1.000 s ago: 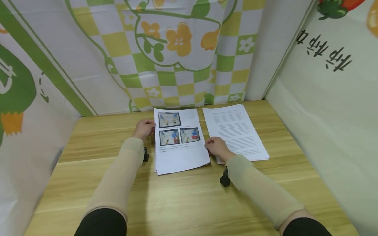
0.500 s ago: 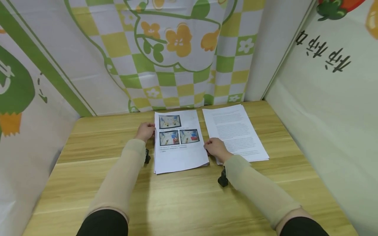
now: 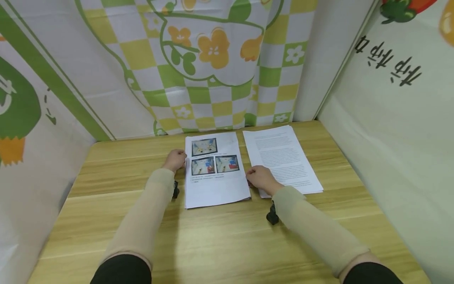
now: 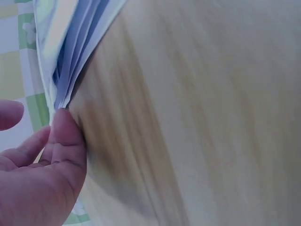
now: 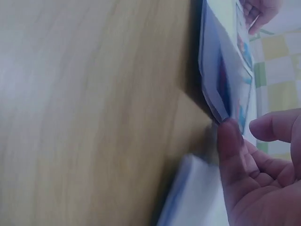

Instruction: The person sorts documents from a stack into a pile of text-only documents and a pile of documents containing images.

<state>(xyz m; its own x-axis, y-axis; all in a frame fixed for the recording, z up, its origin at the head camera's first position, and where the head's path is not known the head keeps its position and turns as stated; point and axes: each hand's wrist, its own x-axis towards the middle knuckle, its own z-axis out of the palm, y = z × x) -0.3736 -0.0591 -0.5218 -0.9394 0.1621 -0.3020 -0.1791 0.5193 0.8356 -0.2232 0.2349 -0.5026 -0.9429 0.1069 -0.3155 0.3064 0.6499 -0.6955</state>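
A stack of printed paper sheets (image 3: pixel 216 193) with three colour photos on its top page lies toward the far side of the wooden table. My left hand (image 3: pixel 175 159) pinches the stack's left edge. In the left wrist view, the thumb of that hand (image 4: pixel 47 169) is at the edges of several layered sheets (image 4: pixel 77 47). On the opposite edge, my right hand (image 3: pixel 263 178) holds the stack between thumb and fingers. The right wrist view shows the right thumb (image 5: pixel 230 146) at the side of the sheets (image 5: pixel 216 80), which bow slightly apart.
A second stack of text pages (image 3: pixel 283 157) lies at a slant on the right, partly under my right hand in the head view. The wooden table (image 3: pixel 213 244) meets a checkered curtain (image 3: pixel 213 94) at the back and a printed white wall hanging (image 3: pixel 386 130) on the right.
The held stack has shifted slightly toward me at its far edge, and its sheets line up more evenly. My left hand has moved a little nearer with it. The text pages stay put.
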